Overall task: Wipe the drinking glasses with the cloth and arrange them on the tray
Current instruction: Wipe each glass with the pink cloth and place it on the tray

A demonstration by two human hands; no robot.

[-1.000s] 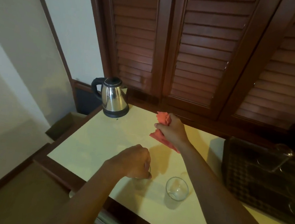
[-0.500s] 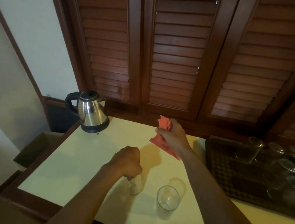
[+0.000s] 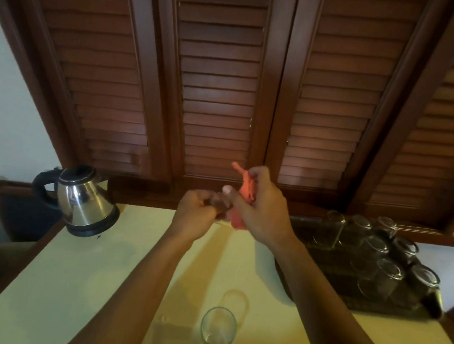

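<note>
My left hand (image 3: 196, 214) grips a clear drinking glass (image 3: 222, 208), lifted above the table and mostly hidden by my fingers. Touching it on the right, my right hand (image 3: 262, 210) holds a red cloth (image 3: 246, 192) bunched against the glass. A second empty glass (image 3: 218, 327) stands upright on the pale yellow table (image 3: 73, 282) near its front edge. At the right lies a dark woven tray (image 3: 329, 274) carrying several upside-down glasses (image 3: 375, 248).
A steel electric kettle (image 3: 82, 200) with a black handle stands at the table's back left corner. Brown louvred shutters (image 3: 219, 89) rise behind the table. The table's wooden edge drops off on the left.
My left hand lifted the glass off the table and brought it up to my right hand and the cloth. The camera tilted upward and to the right, showing more of the tray.
</note>
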